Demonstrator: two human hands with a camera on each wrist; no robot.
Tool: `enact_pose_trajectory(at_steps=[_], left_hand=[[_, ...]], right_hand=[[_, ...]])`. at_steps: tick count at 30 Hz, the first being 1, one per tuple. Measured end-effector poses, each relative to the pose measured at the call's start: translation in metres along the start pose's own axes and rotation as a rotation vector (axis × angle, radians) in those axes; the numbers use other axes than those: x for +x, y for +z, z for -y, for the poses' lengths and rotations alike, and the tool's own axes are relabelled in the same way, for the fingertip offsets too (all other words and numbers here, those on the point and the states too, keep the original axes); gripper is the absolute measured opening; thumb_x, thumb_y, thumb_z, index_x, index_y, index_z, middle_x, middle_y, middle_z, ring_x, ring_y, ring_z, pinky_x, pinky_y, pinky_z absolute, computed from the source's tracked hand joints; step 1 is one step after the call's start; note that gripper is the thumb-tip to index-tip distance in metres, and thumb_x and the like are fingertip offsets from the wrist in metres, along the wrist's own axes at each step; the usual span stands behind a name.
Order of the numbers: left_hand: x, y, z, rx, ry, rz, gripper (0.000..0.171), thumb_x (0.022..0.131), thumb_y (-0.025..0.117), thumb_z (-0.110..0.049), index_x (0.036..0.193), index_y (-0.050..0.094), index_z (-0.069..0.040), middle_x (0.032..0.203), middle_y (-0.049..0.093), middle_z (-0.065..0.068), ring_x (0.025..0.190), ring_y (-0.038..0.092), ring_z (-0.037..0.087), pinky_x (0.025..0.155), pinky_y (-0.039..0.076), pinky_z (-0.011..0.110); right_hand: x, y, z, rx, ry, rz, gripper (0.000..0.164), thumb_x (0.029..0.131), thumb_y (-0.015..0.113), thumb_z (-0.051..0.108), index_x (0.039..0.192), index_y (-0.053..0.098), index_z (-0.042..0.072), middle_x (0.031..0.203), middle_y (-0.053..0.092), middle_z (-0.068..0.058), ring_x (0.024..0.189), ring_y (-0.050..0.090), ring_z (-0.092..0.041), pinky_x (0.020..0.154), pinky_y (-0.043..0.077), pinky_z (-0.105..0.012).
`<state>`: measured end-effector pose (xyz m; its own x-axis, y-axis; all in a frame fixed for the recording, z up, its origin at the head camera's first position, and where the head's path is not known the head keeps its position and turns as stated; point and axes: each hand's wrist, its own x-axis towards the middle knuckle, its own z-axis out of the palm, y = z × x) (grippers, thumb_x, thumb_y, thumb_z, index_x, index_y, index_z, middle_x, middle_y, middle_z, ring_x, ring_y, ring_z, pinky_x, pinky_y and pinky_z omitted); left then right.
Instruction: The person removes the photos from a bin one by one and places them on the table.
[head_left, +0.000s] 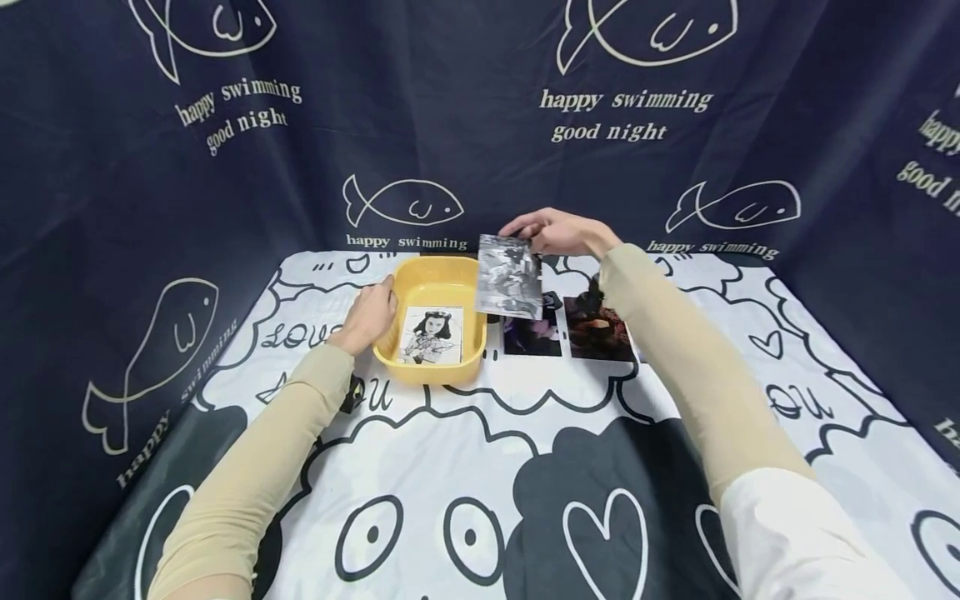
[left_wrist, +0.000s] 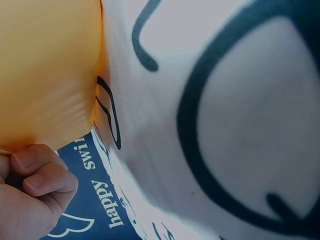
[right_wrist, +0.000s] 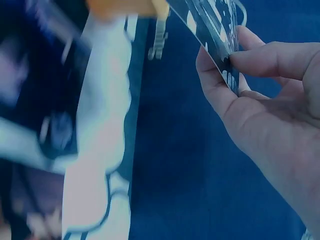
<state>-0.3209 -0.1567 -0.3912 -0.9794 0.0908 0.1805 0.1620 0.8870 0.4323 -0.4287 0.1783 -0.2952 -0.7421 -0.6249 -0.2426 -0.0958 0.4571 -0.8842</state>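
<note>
My left hand (head_left: 371,312) grips the left rim of a yellow plastic basin (head_left: 427,379); in the left wrist view its curled fingers (left_wrist: 42,175) hold the basin's edge. Inside the basin lies a black-and-white picture card (head_left: 433,333) of a dark-haired figure. My right hand (head_left: 558,232) pinches a grey photo card (head_left: 510,275) by its upper right corner, beside the basin's right rim and overlapping it in the head view. In the right wrist view the thumb (right_wrist: 265,60) presses one face of the card, with fingers behind it.
Right of the basin, a dark purple card (head_left: 532,335) and a dark reddish card (head_left: 598,329) lie side by side on the patterned white cloth (head_left: 420,450). Behind the table hangs a navy curtain (head_left: 480,125) printed with fish and lettering.
</note>
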Motion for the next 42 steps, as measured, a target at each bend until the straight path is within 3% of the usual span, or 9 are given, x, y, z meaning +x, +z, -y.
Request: enact_pose_trajectory(at_steps=[11,13,15,17,26,31,35,37,42], left_hand=[[-0.002,-0.001,-0.001,0.001,0.009,0.006,0.043,0.101,0.034,-0.013,0.14,0.042,0.001,0.103,0.063,0.028,0.068,0.061,0.033,0.064,0.053,0.043],[-0.001,-0.001,-0.001,-0.002,0.006,0.01,0.044,0.1,0.033,-0.012,0.142,0.04,0.001,0.107,0.062,0.03,0.068,0.061,0.033,0.064,0.054,0.043],[-0.001,-0.001,-0.001,-0.005,0.001,0.013,0.046,0.1,0.033,-0.012,0.144,0.038,0.001,0.109,0.062,0.031,0.067,0.061,0.033,0.064,0.054,0.043],[-0.001,-0.001,-0.001,-0.007,-0.006,0.012,0.048,0.1,0.033,-0.012,0.146,0.036,0.002,0.112,0.062,0.031,0.067,0.061,0.032,0.063,0.053,0.042],[0.0,-0.001,-0.001,-0.002,0.003,0.008,0.047,0.101,0.032,-0.011,0.145,0.036,0.003,0.105,0.062,0.029,0.062,0.059,0.03,0.057,0.051,0.039],[0.002,0.003,-0.005,-0.003,0.01,-0.006,0.043,0.101,0.034,-0.012,0.141,0.042,0.002,0.105,0.063,0.03,0.068,0.061,0.034,0.062,0.053,0.043],[0.003,0.004,-0.007,0.0,0.017,-0.01,0.044,0.101,0.033,-0.012,0.141,0.042,0.002,0.108,0.062,0.031,0.073,0.062,0.036,0.066,0.053,0.046],[0.003,0.004,-0.005,0.002,0.016,-0.007,0.045,0.101,0.033,-0.013,0.143,0.04,0.002,0.11,0.062,0.032,0.073,0.062,0.036,0.067,0.053,0.047],[0.001,0.002,-0.002,0.012,0.011,-0.004,0.045,0.101,0.033,-0.012,0.143,0.04,0.002,0.111,0.061,0.032,0.077,0.062,0.039,0.071,0.053,0.05]], right_hand=[[-0.07,-0.049,-0.067,-0.002,0.083,-0.083,0.065,0.083,0.038,-0.018,0.142,0.046,0.008,0.137,0.04,-0.018,0.081,0.043,-0.014,0.065,0.041,-0.024],[-0.084,-0.058,-0.078,-0.008,0.105,-0.097,0.065,0.083,0.038,-0.018,0.143,0.046,0.008,0.145,0.035,-0.016,0.095,0.046,-0.015,0.07,0.044,-0.025],[-0.097,-0.067,-0.087,-0.01,0.124,-0.11,0.065,0.082,0.039,-0.018,0.142,0.046,0.007,0.151,0.03,-0.017,0.119,0.039,-0.019,0.078,0.045,-0.028],[-0.11,-0.075,-0.096,-0.034,0.137,-0.122,0.066,0.081,0.04,-0.017,0.142,0.046,0.007,0.155,0.025,-0.016,0.129,0.031,-0.022,0.078,0.044,-0.029],[-0.162,-0.102,-0.128,-0.028,0.199,-0.164,0.066,0.08,0.042,-0.016,0.143,0.044,0.005,0.161,0.014,-0.016,0.141,0.02,-0.029,0.084,0.046,-0.022],[-0.194,-0.117,-0.147,-0.058,0.258,-0.224,0.065,0.081,0.043,-0.014,0.141,0.049,0.01,0.156,0.023,-0.018,0.125,0.039,-0.024,0.081,0.046,-0.025],[-0.214,-0.127,-0.158,-0.078,0.286,-0.265,0.062,0.081,0.043,-0.012,0.138,0.053,0.01,0.149,0.031,-0.021,0.102,0.048,-0.01,0.081,0.046,-0.029],[-0.221,-0.131,-0.162,-0.097,0.294,-0.276,0.061,0.081,0.044,-0.011,0.137,0.054,0.009,0.15,0.033,-0.021,0.102,0.05,-0.002,0.084,0.047,-0.027],[-0.23,-0.136,-0.174,-0.114,0.309,-0.333,0.057,0.079,0.047,-0.011,0.127,0.064,0.014,0.125,0.06,0.003,0.096,0.053,-0.002,0.078,0.048,-0.025]])
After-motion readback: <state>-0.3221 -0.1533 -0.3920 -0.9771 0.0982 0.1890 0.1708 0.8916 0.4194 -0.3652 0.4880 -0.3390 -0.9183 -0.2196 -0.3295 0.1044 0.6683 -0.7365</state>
